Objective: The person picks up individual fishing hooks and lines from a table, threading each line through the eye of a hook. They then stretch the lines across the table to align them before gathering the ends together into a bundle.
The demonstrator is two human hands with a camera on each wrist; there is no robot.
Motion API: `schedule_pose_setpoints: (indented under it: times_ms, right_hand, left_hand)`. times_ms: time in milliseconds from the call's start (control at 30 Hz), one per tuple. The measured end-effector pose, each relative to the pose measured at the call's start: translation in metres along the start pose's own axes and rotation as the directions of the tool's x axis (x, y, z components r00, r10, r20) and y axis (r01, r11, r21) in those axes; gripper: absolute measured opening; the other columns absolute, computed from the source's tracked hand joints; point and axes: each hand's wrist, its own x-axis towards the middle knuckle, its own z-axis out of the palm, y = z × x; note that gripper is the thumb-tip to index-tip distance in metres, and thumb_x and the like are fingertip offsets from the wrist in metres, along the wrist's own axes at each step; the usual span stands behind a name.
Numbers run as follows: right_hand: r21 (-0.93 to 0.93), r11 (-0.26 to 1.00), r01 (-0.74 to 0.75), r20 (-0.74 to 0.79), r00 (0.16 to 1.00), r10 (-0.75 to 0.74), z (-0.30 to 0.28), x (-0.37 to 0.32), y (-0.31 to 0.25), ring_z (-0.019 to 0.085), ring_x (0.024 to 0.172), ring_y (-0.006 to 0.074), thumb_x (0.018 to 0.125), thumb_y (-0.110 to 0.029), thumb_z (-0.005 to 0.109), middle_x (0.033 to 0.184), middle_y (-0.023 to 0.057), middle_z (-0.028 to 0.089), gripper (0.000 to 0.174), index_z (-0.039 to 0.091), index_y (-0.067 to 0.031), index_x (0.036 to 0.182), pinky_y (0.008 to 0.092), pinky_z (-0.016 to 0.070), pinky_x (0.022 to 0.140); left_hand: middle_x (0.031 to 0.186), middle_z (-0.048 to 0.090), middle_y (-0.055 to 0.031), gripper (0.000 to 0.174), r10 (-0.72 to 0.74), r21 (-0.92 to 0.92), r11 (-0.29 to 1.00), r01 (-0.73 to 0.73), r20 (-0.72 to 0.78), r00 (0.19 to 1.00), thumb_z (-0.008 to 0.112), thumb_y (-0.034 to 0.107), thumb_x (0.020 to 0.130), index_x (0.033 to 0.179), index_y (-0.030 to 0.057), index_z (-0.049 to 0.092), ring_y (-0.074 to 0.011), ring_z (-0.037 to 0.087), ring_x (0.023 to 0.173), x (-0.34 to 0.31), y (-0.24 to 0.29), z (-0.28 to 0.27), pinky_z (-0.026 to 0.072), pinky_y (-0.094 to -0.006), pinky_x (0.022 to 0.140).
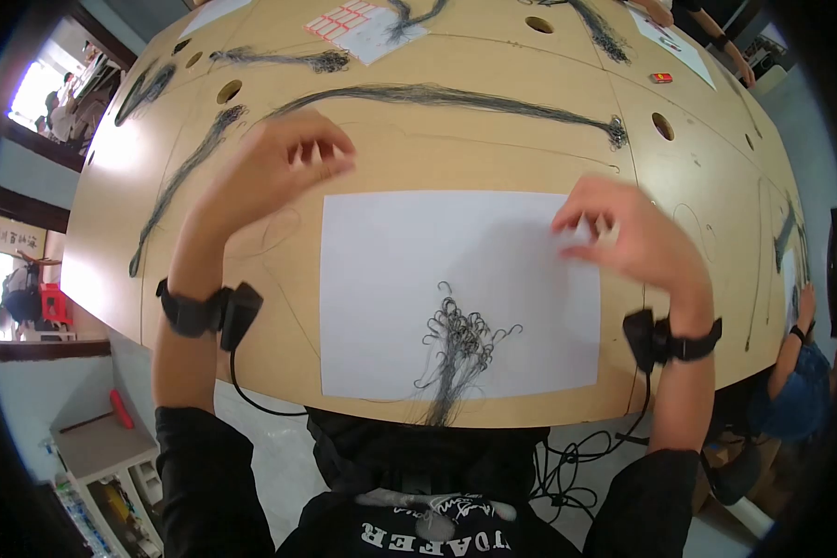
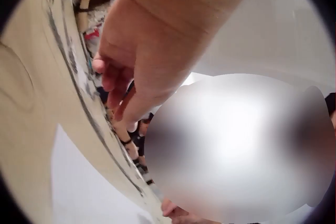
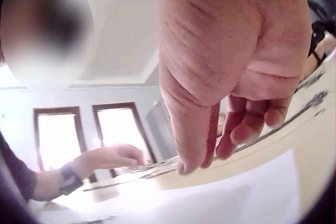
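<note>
In the head view, a tangled bunch of fishing hooks [image 1: 460,335] with fine dark line lies on a white sheet of paper [image 1: 372,251], the lines trailing over the table's near edge. My left hand [image 1: 274,163] is raised past the sheet's upper left corner, fingers loosely bent and thumb close to the fingertips. Over the sheet's right side hovers my right hand [image 1: 632,228], thumb and fingers bent with a gap between them. No object shows in either hand. Both wrist views show the hands [image 2: 152,50] [image 3: 231,61] with loosely curled fingers, above the table.
A long bundle of hooked lines [image 1: 437,93] stretches across the table behind the sheet, a single hooked line [image 1: 530,149] in front of it. More bundles [image 1: 191,177] lie at the left. A small red box [image 1: 660,78] and table holes [image 1: 661,126] are at the right. Other people sit around.
</note>
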Motion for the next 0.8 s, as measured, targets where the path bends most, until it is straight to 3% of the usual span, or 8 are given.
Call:
schedule_pose_setpoints:
  times_ms: [33, 133, 233, 333, 433, 633, 733, 800]
  right_hand:
    - [0.063, 0.996, 0.057, 0.139, 0.988, -0.066, 0.009, -0.003, -0.009, 0.060, 0.078, 0.0185, 0.084, -0.010, 0.078, 0.093, 0.0052, 0.064, 0.016, 0.073, -0.0044, 0.098, 0.0321, 0.0498, 0.072]
    - [0.062, 0.994, 0.087, 0.265, 0.959, -0.100, 0.037, -0.011, -0.030, 0.064, 0.080, 0.0236, 0.081, -0.012, 0.081, 0.093, 0.0066, 0.065, 0.019, 0.073, -0.0037, 0.096, 0.0356, 0.0528, 0.074]
    - [-0.062, 0.982, 0.176, 0.252, 0.955, -0.155, 0.052, -0.013, -0.031, 0.066, 0.082, 0.0287, 0.079, -0.012, 0.081, 0.094, 0.0086, 0.065, 0.018, 0.072, -0.0036, 0.093, 0.0379, 0.0538, 0.074]
    - [-0.049, 0.992, 0.113, 0.279, 0.956, -0.095, 0.053, -0.010, -0.033, 0.065, 0.085, 0.0330, 0.080, -0.009, 0.078, 0.094, 0.0109, 0.064, 0.015, 0.069, -0.0037, 0.090, 0.0409, 0.0512, 0.076]
    - [-0.036, 0.997, 0.073, 0.309, 0.949, -0.059, 0.053, -0.011, -0.031, 0.064, 0.084, 0.0344, 0.082, -0.009, 0.076, 0.093, 0.0115, 0.062, 0.013, 0.067, -0.0028, 0.087, 0.0422, 0.0508, 0.075]
    - [-0.098, 0.992, 0.084, 0.253, 0.966, -0.057, 0.058, -0.018, -0.028, 0.065, 0.082, 0.0324, 0.082, -0.009, 0.076, 0.091, 0.0102, 0.061, 0.011, 0.067, -0.0046, 0.088, 0.0405, 0.0522, 0.073]
    - [-0.110, 0.989, 0.101, 0.229, 0.971, -0.073, 0.060, -0.023, -0.031, 0.064, 0.084, 0.0358, 0.085, -0.007, 0.071, 0.092, 0.0132, 0.063, 0.010, 0.063, -0.0022, 0.087, 0.0419, 0.0507, 0.075]
    - [0.057, 0.994, 0.093, 0.197, 0.975, -0.103, 0.055, -0.021, -0.031, 0.066, 0.082, 0.0332, 0.086, -0.006, 0.073, 0.090, 0.0129, 0.065, 0.011, 0.063, -0.0017, 0.088, 0.0389, 0.0518, 0.073]
  left_hand:
    - [0.083, 0.066, -0.0025, 0.017, 0.016, -0.034, 0.999, -0.014, 0.059, 0.998, 0.076, 0.021, 0.092, 0.098, 0.0049, 0.073, -0.0134, 0.056, 0.075, -0.007, 0.013, 0.003, 0.0448, -0.0285, 0.068]
    - [0.082, 0.065, -0.0004, 0.013, 0.067, -0.142, 0.989, -0.039, 0.199, 0.978, 0.076, 0.016, 0.091, 0.099, 0.0058, 0.074, -0.0112, 0.053, 0.072, -0.018, 0.038, 0.015, 0.0426, -0.0264, 0.065]
    - [0.083, 0.067, -0.0015, 0.012, 0.140, -0.248, 0.966, -0.072, 0.268, 0.953, 0.075, 0.016, 0.091, 0.099, 0.0063, 0.074, -0.0121, 0.054, 0.071, -0.020, 0.046, 0.028, 0.0437, -0.0269, 0.063]
    - [0.085, 0.068, -0.0008, 0.013, 0.143, -0.269, 0.962, -0.057, 0.313, 0.939, 0.075, 0.017, 0.092, 0.100, 0.0063, 0.075, -0.0121, 0.053, 0.070, -0.017, 0.051, 0.039, 0.0443, -0.0267, 0.063]
    - [0.086, 0.069, -0.0006, 0.013, 0.161, -0.300, 0.951, -0.070, 0.291, 0.943, 0.074, 0.018, 0.094, 0.101, 0.0064, 0.075, -0.0119, 0.053, 0.070, -0.012, 0.055, 0.049, 0.0445, -0.0265, 0.063]
    - [0.088, 0.070, -0.0009, 0.015, 0.146, -0.443, 0.896, 0.042, 0.382, 0.913, 0.073, 0.020, 0.096, 0.103, 0.0070, 0.074, -0.0114, 0.055, 0.073, -0.012, 0.064, 0.064, 0.0451, -0.0266, 0.065]
    - [0.091, 0.070, -0.0010, 0.016, 0.180, -0.435, 0.900, -0.005, 0.362, 0.915, 0.073, 0.020, 0.096, 0.104, 0.0068, 0.074, -0.0113, 0.054, 0.074, -0.017, 0.070, 0.071, 0.0452, -0.0265, 0.065]
    - [0.095, 0.071, -0.0026, 0.025, 0.186, -0.458, 0.889, -0.004, 0.354, 0.917, 0.073, 0.023, 0.096, 0.114, 0.0055, 0.071, -0.0143, 0.059, 0.082, -0.020, 0.080, 0.073, 0.0482, -0.0283, 0.074]
